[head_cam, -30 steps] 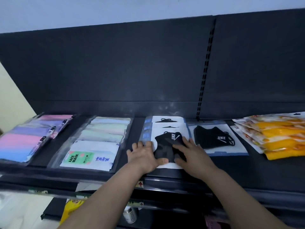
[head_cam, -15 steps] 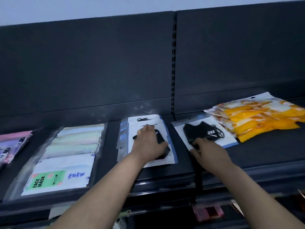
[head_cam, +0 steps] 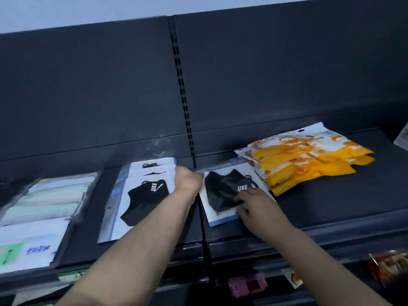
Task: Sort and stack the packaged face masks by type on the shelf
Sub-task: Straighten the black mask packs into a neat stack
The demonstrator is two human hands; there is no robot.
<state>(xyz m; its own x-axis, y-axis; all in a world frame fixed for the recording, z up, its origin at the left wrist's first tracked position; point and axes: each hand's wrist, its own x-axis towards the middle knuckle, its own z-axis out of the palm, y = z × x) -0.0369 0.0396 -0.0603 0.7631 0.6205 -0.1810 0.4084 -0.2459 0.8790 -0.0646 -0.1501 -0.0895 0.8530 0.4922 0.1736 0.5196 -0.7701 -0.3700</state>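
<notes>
Both hands rest on the lone black mask packet (head_cam: 223,195): right hand (head_cam: 254,204) flat on its near corner, left hand (head_cam: 187,180) curled at its far-left edge, matching stack (head_cam: 141,195) just leftward on the shelf (head_cam: 331,206).

bare shelf (head_cam: 331,208) lies open in front of the yellow packs (head_cam: 309,164) on my right. narrow dark strips separate the black mask stack (head_cam: 141,199) from the single black mask pack (head_cam: 225,195) and the pale packs (head_cam: 50,199).
</notes>
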